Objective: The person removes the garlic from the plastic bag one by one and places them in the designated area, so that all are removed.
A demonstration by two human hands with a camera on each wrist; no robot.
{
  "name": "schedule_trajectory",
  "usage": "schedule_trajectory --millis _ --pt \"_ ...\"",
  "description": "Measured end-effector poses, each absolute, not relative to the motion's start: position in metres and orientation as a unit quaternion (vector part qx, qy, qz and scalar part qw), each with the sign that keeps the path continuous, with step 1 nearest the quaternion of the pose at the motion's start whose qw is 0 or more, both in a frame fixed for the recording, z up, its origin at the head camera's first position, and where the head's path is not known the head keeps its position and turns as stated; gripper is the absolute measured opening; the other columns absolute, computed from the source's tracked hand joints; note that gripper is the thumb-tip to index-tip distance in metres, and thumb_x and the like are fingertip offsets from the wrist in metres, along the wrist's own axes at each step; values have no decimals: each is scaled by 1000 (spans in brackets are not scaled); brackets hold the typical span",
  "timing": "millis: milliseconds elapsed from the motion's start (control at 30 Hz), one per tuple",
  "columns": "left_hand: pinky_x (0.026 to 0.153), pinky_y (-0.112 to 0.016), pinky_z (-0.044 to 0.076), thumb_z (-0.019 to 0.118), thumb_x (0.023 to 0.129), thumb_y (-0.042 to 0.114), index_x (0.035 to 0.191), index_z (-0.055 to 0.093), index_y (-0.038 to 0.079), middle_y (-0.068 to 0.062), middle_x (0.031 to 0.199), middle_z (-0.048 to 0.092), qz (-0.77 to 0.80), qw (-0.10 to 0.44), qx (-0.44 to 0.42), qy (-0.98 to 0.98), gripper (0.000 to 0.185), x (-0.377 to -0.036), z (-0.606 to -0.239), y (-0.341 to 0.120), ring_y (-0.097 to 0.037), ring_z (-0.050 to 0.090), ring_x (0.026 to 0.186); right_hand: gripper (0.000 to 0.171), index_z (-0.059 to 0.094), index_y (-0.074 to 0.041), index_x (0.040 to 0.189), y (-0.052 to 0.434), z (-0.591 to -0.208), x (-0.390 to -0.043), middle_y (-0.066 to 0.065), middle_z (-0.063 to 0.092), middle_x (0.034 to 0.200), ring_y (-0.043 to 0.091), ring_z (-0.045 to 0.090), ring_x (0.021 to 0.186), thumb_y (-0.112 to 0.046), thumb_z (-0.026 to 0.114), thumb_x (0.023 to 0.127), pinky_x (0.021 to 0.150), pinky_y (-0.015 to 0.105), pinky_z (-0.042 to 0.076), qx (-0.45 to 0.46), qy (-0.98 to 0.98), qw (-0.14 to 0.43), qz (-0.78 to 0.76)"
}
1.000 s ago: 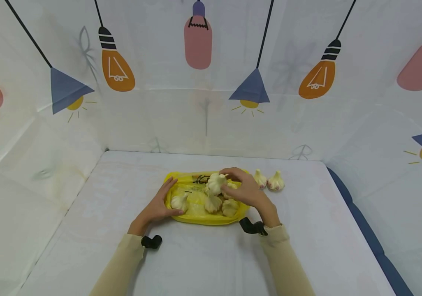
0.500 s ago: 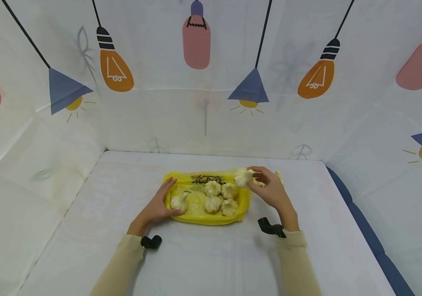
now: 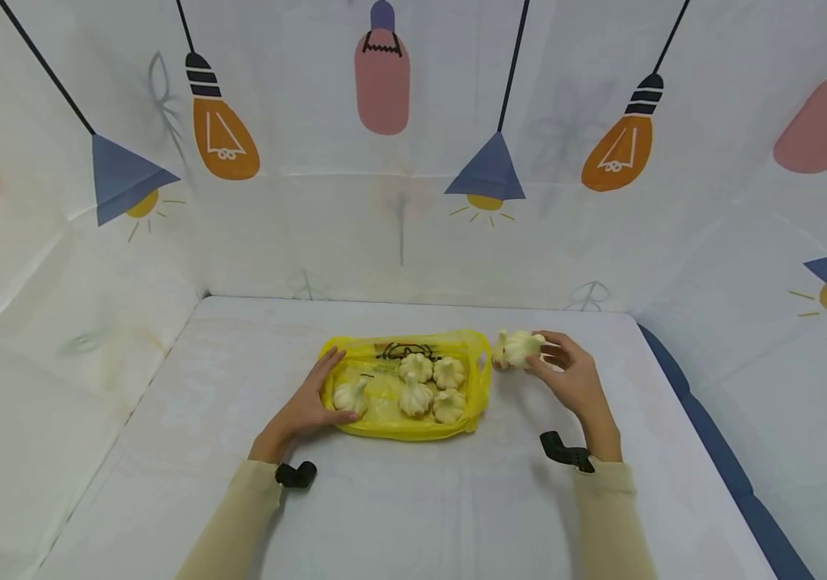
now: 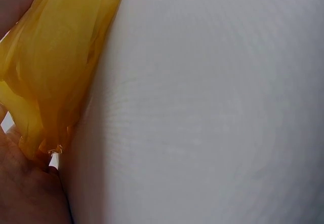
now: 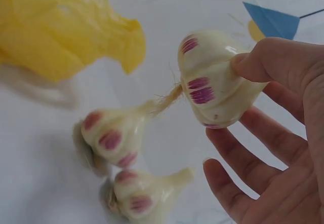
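Note:
A low tray wrapped in a yellow plastic bag (image 3: 399, 435) lies mid-table in the head view. My left hand (image 3: 308, 407) grips its left end, thumb at the near rim and fingers along the far side. In the left wrist view, crumpled yellow plastic (image 4: 55, 46) sits between the fingers. My right hand (image 3: 576, 383) pinches a white garlic bulb (image 5: 215, 84) with purple streaks, its roots pointing left. Beside and below it in the right wrist view are two more garlic bulbs (image 5: 114, 138), mostly hidden behind the held one in the head view.
Several garlic bulbs (image 3: 449, 406) lie in the tray, mostly at its right half, with a single garlic bulb (image 3: 351, 396) near my left thumb. A white sheet with printed lamps (image 3: 486, 173) rises behind the table (image 3: 413, 515).
My right hand has carried the garlic bulb from above the tray rightward, past its right end, to over the two bulbs on the table. The left hand has stayed in place.

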State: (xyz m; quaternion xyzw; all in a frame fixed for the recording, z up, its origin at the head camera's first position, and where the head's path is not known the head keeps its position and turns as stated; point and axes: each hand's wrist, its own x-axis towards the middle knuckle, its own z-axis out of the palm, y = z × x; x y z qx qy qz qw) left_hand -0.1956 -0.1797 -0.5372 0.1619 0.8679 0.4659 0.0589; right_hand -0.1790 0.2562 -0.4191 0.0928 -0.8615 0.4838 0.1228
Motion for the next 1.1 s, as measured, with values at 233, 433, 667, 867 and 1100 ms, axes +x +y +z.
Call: schedule_trajectory --millis 233,433,667,867,1100 --pt "112 -67 14 88 66 42 156 17 24 -1 164 2 468 58 161 867 116 -197 -540 -181 -33 4 150 38 60 4 122 280 -430 -182 21 63 122 31 62 104 -4 71 85 85 20 52 64 -875 165 452" --pt "112 -68 14 87 66 43 156 17 25 0 164 2 469 56 163 866 115 -197 -541 -181 -34 4 150 41 61 -4 124 313 -456 -193 16 63 124 11 60 102 -15 73 86 82 11 49 25 -885 173 432" --pt "111 -69 14 87 67 42 156 17 23 -2 164 2 469 59 163 866 115 -196 -539 -180 -35 3 149 44 61 -5 125 333 -469 -196 16 62 125 35 63 108 -24 72 87 79 10 47 -13 -892 168 419" --pt "110 -70 13 87 68 39 156 18 21 -5 164 2 468 55 169 866 114 -195 -539 -180 -37 3 149 47 58 -1 127 343 -479 -200 19 61 127 31 63 106 -24 71 88 73 3 41 -32 -893 160 419" --pt "112 -69 13 87 67 39 156 18 19 -5 164 2 471 54 169 864 113 -193 -535 -179 -35 3 149 47 58 -2 127 352 -490 -203 19 60 129 20 62 103 -24 71 87 71 2 42 -59 -890 147 428"
